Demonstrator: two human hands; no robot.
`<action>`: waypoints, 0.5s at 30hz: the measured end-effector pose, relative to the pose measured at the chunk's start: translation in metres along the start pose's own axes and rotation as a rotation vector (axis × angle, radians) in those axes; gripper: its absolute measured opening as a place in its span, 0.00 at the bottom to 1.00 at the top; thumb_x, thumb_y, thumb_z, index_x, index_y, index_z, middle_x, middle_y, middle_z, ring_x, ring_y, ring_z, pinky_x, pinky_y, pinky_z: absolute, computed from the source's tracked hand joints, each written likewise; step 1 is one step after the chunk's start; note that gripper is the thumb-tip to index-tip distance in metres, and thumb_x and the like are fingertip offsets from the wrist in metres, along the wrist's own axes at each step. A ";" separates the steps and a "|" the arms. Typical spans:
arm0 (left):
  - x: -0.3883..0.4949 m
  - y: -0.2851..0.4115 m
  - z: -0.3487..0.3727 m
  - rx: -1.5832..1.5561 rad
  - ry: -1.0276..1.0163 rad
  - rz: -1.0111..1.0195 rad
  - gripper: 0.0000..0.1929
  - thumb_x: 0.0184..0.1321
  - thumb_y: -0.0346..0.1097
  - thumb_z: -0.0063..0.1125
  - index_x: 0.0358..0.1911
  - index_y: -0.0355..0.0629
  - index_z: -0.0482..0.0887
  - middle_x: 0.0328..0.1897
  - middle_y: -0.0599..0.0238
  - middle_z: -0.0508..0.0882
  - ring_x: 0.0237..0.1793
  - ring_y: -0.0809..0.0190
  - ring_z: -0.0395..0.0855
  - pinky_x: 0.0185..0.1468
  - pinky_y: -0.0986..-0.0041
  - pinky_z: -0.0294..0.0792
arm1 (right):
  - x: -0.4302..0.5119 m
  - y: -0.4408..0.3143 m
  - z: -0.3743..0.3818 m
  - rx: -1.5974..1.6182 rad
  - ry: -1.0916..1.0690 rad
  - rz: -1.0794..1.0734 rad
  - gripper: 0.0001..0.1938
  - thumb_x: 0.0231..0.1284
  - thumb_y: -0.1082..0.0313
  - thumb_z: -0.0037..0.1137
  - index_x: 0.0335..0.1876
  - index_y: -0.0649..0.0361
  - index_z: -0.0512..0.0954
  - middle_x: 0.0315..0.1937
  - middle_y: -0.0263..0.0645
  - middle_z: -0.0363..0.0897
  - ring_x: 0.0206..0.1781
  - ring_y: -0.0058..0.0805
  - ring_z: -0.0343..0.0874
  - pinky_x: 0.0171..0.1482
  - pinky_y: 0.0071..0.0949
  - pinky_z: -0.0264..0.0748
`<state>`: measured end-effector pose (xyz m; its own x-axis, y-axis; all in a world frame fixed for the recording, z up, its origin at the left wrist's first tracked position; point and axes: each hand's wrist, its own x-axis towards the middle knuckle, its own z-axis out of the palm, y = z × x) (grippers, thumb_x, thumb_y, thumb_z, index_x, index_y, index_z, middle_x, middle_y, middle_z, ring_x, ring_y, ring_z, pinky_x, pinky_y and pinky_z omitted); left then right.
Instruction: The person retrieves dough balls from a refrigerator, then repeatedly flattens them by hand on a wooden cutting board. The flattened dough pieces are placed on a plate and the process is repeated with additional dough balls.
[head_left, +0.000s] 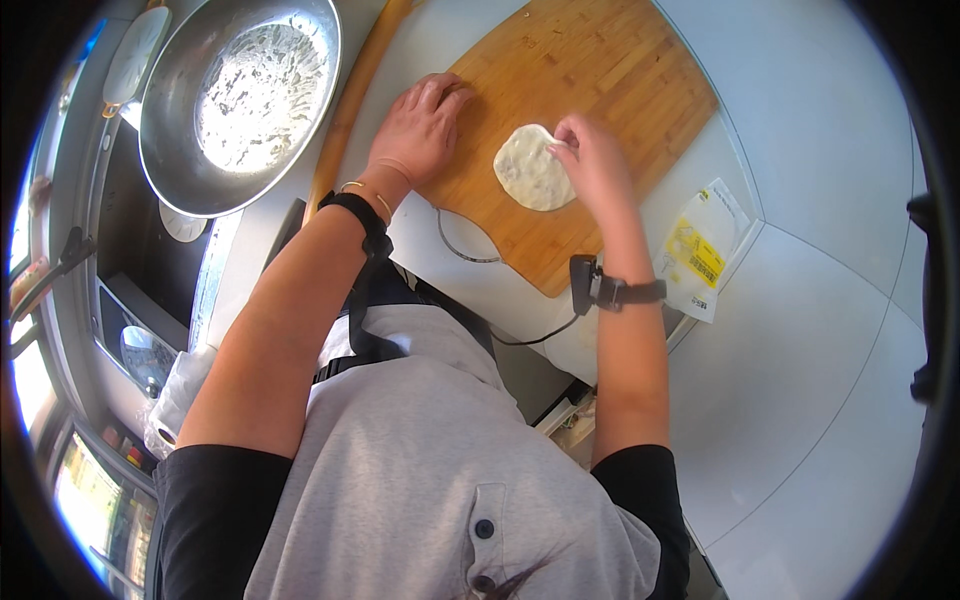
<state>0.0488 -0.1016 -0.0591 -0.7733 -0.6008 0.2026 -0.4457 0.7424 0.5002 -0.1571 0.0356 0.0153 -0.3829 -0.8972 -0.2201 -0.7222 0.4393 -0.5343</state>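
A flat round of dough (531, 172), pale with darker bits showing through, lies on a wooden cutting board (600, 52). Thumb and fingers of my right hand (592, 154) pinch its upper right edge, which is slightly lifted. Most of the round rests flat on the wood. To the left, my left hand (421, 127) rests at the board's left edge, apart from the dough. Its fingers are bent and a little spread, with nothing visible in them.
A large metal wok (240, 97), shiny inside, stands at the upper left. Between it and the board lies a wooden rolling pin (352, 105). Right of the board is a plastic packet (701, 247) with a yellow printed label. A black cooktop (135, 210) sits far left.
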 end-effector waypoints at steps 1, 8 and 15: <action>0.000 0.000 0.000 -0.006 0.000 0.000 0.19 0.65 0.29 0.50 0.60 0.49 0.77 0.65 0.59 0.74 0.67 0.50 0.71 0.71 0.59 0.65 | -0.006 -0.003 -0.003 0.009 0.003 -0.002 0.11 0.60 0.69 0.66 0.43 0.60 0.75 0.38 0.41 0.81 0.41 0.41 0.82 0.44 0.38 0.76; 0.001 0.000 0.001 -0.019 -0.007 -0.025 0.18 0.68 0.29 0.49 0.59 0.50 0.77 0.65 0.60 0.74 0.67 0.49 0.71 0.70 0.59 0.65 | -0.022 0.001 -0.011 0.050 -0.043 -0.084 0.18 0.60 0.65 0.66 0.54 0.61 0.79 0.43 0.42 0.81 0.46 0.40 0.81 0.50 0.35 0.77; 0.001 0.001 0.000 0.010 -0.007 -0.006 0.18 0.67 0.29 0.49 0.59 0.51 0.77 0.65 0.60 0.74 0.67 0.50 0.71 0.71 0.59 0.64 | 0.008 0.022 -0.002 -0.054 -0.115 -0.186 0.16 0.58 0.67 0.67 0.51 0.62 0.81 0.48 0.43 0.82 0.50 0.41 0.80 0.53 0.37 0.77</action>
<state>0.0478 -0.1010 -0.0581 -0.7739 -0.6030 0.1933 -0.4546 0.7416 0.4933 -0.1773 0.0385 0.0037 -0.1738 -0.9610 -0.2150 -0.8053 0.2644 -0.5306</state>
